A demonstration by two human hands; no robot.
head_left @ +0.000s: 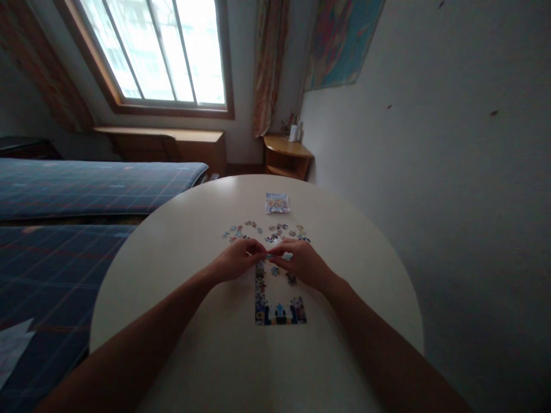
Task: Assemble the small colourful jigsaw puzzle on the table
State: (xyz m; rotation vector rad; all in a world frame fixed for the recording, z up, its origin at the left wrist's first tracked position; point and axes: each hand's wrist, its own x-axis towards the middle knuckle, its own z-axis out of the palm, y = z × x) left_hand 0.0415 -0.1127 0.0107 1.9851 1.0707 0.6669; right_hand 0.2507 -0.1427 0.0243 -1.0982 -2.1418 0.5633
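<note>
A partly joined jigsaw puzzle point(260, 301) lies on the round table, with a left edge strip and a bottom row. At its upper end my left hand point(239, 259) is closed, thumb and fingertips pinching a small puzzle piece point(269, 256). My right hand point(303, 263) meets it from the other side, its fingers also pinched on a puzzle piece. The fingertips nearly touch and partly hide what they hold. Just below them sits a loose puzzle piece point(275, 271), and a darker joined bit point(291, 279) is under my right hand.
Several loose puzzle pieces point(251, 224) are scattered beyond my hands on the pale table point(344, 229). Farther back lies a small picture sheet point(277, 203). A bed with a plaid cover point(86, 186) stands left of the table, and a white wall point(465, 189) rises on the right.
</note>
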